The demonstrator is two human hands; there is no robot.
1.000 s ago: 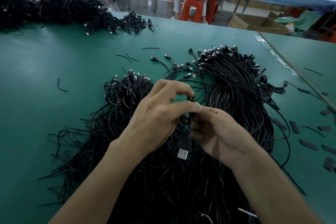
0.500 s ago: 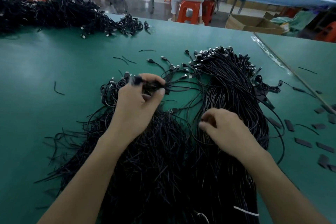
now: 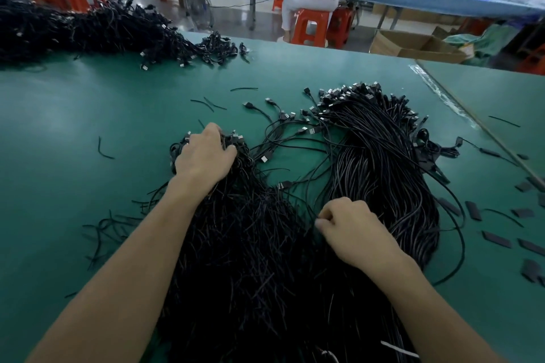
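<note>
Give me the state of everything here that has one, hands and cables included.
coiled cables, heaped in a pile.
loose cables, uncoiled, laid lengthwise, plugs at the far end.
left hand, resting on the coiled cables, fingertips hidden.
right hand, curled, pinching a strand of the loose cables.
cardboard box, open.
</note>
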